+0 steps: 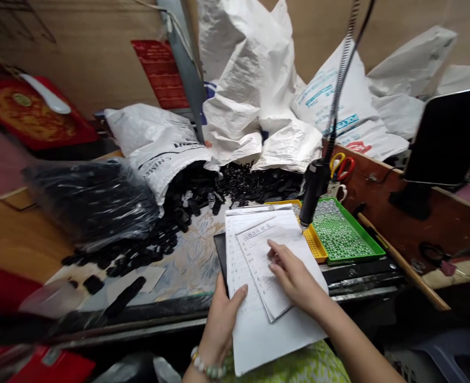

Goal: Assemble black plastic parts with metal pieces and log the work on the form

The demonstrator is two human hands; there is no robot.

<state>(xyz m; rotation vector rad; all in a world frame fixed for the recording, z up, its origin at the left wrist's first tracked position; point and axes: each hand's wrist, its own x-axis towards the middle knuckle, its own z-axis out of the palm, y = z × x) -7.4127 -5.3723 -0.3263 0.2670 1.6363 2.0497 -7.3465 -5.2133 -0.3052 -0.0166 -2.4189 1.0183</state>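
Observation:
A stack of white paper sheets with handwritten tables lies at the table's front edge, over a dark flat item. My left hand grips the stack's left edge, thumb on top of the paper. My right hand rests flat on the smaller upper sheet, fingers stretched out and pointing left. A black tool on a coiled cable hangs just beyond the papers.
A pile of small black plastic parts spills from white woven sacks at the back. A black plastic bag lies at left. Yellow and green trays sit to the right, with scissors in a cup and a dark monitor beyond.

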